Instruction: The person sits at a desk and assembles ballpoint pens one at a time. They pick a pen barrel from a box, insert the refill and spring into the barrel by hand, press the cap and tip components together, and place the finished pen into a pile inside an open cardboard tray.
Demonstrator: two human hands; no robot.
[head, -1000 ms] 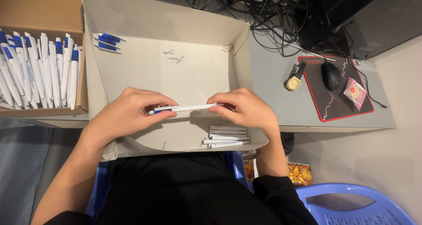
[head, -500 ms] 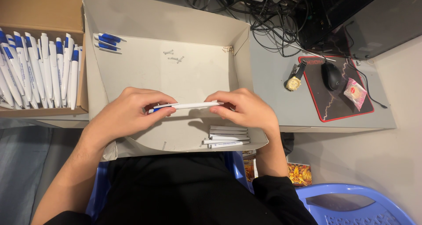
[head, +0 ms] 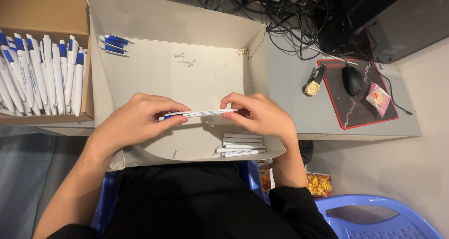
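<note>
Above the floor of a shallow white cardboard tray (head: 140,75), a white pen with a blue tip (head: 199,113) lay level between both hands. The left hand (head: 135,122) pinched its blue end, thumb and fingers closed on it; the right hand (head: 259,115) gripped the white end the same way. Just below the right hand, a small stack of white pen barrels (head: 241,145) rested in the tray's near corner. Three blue-and-white pens (head: 114,43) lay in the far left corner, with small metal springs (head: 185,60) near them. Left of the tray, a brown box (head: 28,5) held rows of finished pens. On the grey tabletop (head: 290,103) to the right sat a wristwatch (head: 314,82) and a black mouse (head: 351,79) on its pad.
</note>
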